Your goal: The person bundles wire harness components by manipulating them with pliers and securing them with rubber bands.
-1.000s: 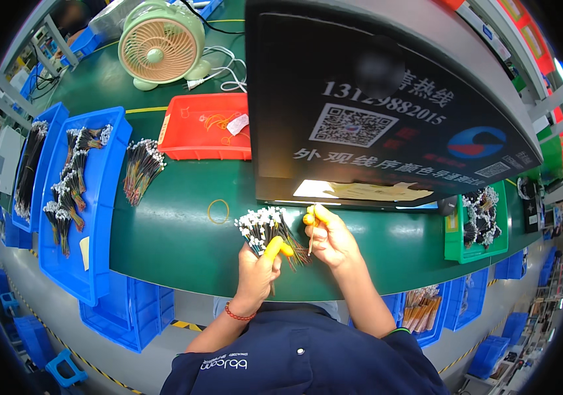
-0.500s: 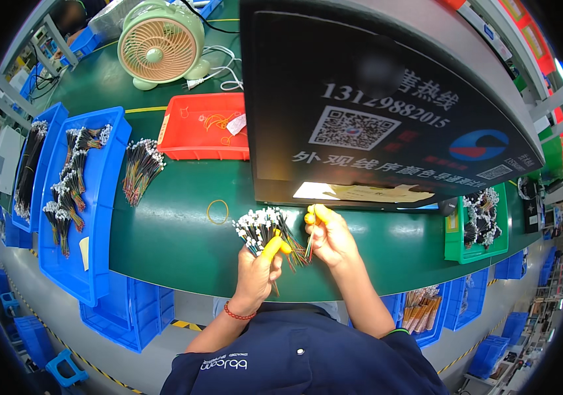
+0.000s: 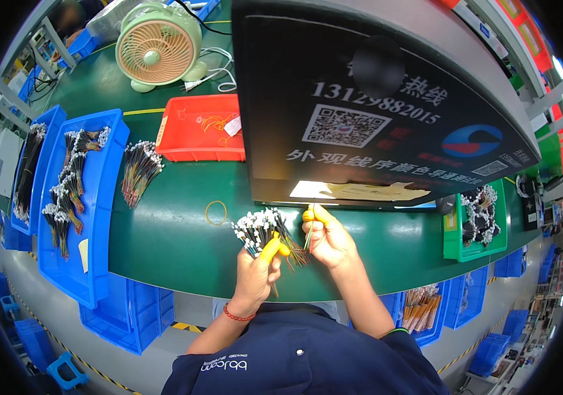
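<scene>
My left hand, in yellow finger covers, is closed round a bundle of thin wires with white connectors fanned out at the top. Beside it my right hand, also with yellow finger covers, pinches a few thin wires whose ends hang toward the bundle. Its fingertips are close under the lower edge of a big black machine; what lies above them is hidden by it. A yellow rubber band lies on the green table left of my hands.
Blue trays of wire bundles stand at the left, with a loose wire bundle beside them. A red tray holds rubber bands. Behind it is a green fan. A green tray of wires sits at the right.
The right hand has moved up slightly with its wires, toward the machine's lower edge. The left hand keeps its hold on the bundle. The view has shifted a little.
</scene>
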A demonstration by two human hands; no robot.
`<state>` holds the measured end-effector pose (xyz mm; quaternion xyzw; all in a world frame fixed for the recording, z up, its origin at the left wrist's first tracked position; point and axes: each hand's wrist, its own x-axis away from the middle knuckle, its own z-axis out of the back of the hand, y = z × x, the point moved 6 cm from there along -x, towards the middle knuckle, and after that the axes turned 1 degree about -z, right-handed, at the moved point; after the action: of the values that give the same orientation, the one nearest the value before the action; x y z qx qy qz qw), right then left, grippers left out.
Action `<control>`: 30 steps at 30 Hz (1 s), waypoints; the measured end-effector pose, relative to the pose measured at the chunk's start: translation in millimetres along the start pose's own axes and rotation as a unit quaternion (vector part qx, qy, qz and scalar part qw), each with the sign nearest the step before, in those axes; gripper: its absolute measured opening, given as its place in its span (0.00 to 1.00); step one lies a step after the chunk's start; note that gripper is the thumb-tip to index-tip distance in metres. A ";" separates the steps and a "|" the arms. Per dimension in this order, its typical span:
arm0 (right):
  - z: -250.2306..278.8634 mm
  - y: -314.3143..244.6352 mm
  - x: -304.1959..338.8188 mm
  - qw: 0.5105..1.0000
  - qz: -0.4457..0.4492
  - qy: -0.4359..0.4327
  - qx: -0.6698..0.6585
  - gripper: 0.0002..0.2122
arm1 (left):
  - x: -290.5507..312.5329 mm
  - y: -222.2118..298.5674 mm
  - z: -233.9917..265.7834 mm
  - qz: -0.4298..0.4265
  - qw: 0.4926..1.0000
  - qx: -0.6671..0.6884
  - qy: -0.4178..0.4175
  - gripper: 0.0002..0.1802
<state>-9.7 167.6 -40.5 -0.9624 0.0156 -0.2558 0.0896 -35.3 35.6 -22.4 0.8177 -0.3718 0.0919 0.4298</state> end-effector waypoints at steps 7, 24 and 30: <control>-6.3 -7.9 6.6 0.990 0.068 0.031 0.120 0.05 | 3.2 21.3 18.9 -0.030 0.996 -0.079 -0.007 0.06; -47.8 5.5 62.1 0.534 0.432 0.076 0.723 0.09 | 1.1 52.3 13.4 -0.165 0.973 -0.157 0.029 0.09; -39.1 50.7 45.7 0.987 0.059 -0.115 0.098 0.19 | 30.1 62.2 -37.1 -0.280 0.957 0.034 -0.064 0.17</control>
<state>11.5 107.8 6.1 -0.9693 0.0368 -0.1382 0.1999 -50.5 26.3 54.0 0.9074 -0.1510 -0.0718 0.3856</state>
